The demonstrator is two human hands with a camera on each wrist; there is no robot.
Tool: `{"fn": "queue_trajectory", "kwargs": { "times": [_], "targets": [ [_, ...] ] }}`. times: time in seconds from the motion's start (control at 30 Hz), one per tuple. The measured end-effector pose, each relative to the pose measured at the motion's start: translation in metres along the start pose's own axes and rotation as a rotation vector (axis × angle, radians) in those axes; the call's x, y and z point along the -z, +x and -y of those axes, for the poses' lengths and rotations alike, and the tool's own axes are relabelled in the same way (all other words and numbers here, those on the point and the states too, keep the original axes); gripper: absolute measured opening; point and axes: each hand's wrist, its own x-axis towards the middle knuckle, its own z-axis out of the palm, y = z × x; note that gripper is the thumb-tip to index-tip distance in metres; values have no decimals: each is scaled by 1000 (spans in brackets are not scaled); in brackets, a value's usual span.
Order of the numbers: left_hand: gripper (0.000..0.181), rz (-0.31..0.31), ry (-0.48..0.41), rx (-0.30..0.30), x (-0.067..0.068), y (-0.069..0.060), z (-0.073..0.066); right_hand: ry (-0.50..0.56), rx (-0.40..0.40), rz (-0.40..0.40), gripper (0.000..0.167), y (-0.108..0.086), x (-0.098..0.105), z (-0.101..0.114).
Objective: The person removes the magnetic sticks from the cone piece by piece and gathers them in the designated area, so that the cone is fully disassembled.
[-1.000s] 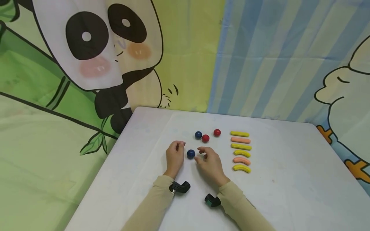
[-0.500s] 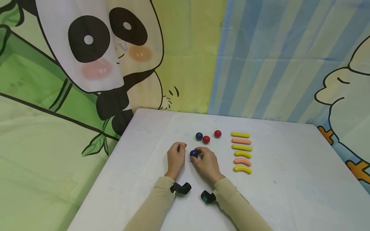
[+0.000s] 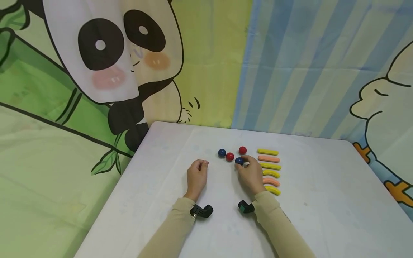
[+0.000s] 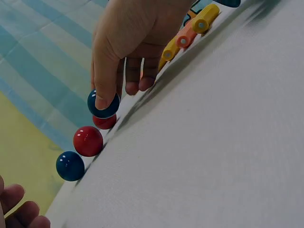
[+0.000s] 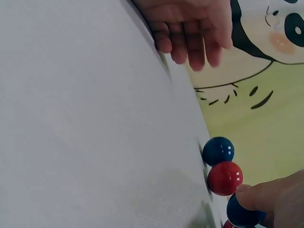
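Note:
My right hand pinches a glossy blue ball between thumb and fingers, just in front of the other balls. In the left wrist view this blue ball partly covers a red ball. Another blue ball and a red ball sit side by side on the table, and the second red ball lies a little to their right. My left hand rests at the left with loosely curled fingers and holds nothing; in the right wrist view its fingers hang relaxed.
Right of the balls, yellow and orange sticks form a column, among them a straight yellow stick and a curved orange one. My right hand partly covers the nearer ones. The white table meets a printed curtain behind.
My right hand has taken hold of the nearer blue ball and carried it right and away from me, toward the red balls. The left hand has hardly moved.

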Motion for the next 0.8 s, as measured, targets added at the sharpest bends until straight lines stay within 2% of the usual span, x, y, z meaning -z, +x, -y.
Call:
{"fn": "queue_trajectory", "kwargs": {
  "times": [0.27, 0.53, 0.8],
  "targets": [
    [12, -6, -7, -1, 1, -1, -2, 31, -31, -22, 41, 11, -1, -6],
    [12, 3, 1, -1, -1, -2, -2, 7, -46, -58, 44, 13, -8, -8],
    [11, -9, 5, -16, 0, -1, -1, 43, -47, -107, 42, 15, -15, -8]
  ]
}}
